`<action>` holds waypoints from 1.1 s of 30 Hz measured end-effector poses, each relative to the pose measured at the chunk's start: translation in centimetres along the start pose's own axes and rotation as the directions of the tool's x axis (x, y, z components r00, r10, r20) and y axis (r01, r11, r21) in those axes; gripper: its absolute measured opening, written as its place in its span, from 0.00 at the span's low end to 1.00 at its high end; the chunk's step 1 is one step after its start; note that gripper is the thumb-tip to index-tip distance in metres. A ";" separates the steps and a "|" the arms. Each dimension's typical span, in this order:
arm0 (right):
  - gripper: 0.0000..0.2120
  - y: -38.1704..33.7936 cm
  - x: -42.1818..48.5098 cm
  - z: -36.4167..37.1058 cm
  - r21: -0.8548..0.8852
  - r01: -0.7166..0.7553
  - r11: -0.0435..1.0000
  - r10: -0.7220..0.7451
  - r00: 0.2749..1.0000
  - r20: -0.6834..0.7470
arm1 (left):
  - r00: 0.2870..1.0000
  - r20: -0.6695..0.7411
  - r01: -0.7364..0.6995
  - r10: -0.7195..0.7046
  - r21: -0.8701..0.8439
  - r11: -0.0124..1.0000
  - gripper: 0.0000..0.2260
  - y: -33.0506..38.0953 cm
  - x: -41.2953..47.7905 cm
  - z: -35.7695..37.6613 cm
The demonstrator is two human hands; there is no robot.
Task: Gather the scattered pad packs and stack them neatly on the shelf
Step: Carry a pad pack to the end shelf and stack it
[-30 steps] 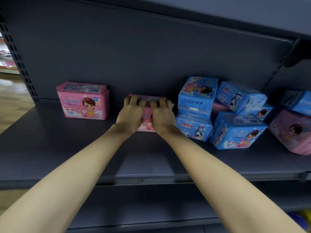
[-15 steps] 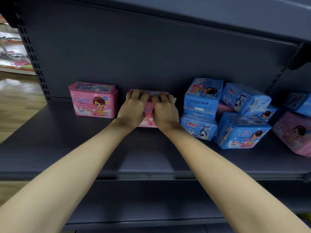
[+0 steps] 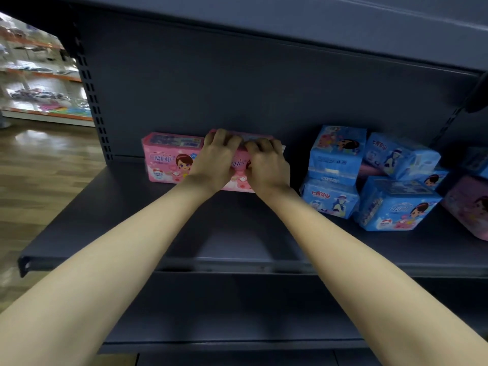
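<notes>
Both hands hold one pink pad pack (image 3: pixel 239 167) standing upright on the dark grey shelf (image 3: pixel 158 233). My left hand (image 3: pixel 216 159) grips its left half with fingers curled over the top edge. My right hand (image 3: pixel 266 165) grips the right half the same way. This pack sits right beside another pink pad pack (image 3: pixel 169 157) that stands upright at the back left. To the right, apart from my hands, several blue pad packs (image 3: pixel 335 151) lie in a loose heap, and a pink pack (image 3: pixel 470 207) shows at the right edge.
The shelf's back panel (image 3: pixel 264 88) is close behind the packs, and an upper shelf (image 3: pixel 317 19) overhangs. A slotted upright (image 3: pixel 91 101) marks the left end. A lower shelf (image 3: pixel 237 326) sits below. Wooden floor (image 3: pixel 39 167) and other store racks lie to the left.
Both hands have slid the held pink pack leftward along the shelf until it sits against the left pink pack. A gap has opened between it and the blue heap.
</notes>
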State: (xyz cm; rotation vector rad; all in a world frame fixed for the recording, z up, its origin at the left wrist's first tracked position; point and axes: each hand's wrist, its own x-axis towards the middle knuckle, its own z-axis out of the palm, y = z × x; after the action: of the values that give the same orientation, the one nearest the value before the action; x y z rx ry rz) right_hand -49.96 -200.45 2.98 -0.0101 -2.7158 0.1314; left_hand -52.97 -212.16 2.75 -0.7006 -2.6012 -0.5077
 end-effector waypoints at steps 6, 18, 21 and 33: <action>0.22 -2.3 0.2 -1.2 -0.024 -0.005 1.000 0.005 1.000 -0.020 | 0.999 -0.051 -0.001 -0.001 -0.037 0.999 0.25 -1.5 -0.4 -2.1; 0.23 -7.3 1.8 -2.1 0.012 0.018 1.000 -0.016 0.994 -0.106 | 0.983 -0.184 -0.024 0.004 -0.104 0.994 0.21 -5.8 -1.1 -5.6; 0.21 -8.4 2.4 -2.1 0.017 0.036 0.999 -0.033 0.989 -0.142 | 0.971 -0.239 -0.049 0.015 -0.135 0.990 0.19 -7.4 -1.0 -6.1; 0.19 -10.0 5.4 -0.5 0.020 0.062 0.998 -0.056 0.968 -0.246 | 0.928 -0.364 -0.140 0.072 -0.164 0.976 0.14 -11.6 0.8 -6.4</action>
State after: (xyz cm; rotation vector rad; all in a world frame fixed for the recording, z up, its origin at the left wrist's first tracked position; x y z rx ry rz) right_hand -54.54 -210.25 6.55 0.0588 -2.4636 0.1405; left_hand -58.06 -224.00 5.82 -0.7279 -2.1827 -0.7760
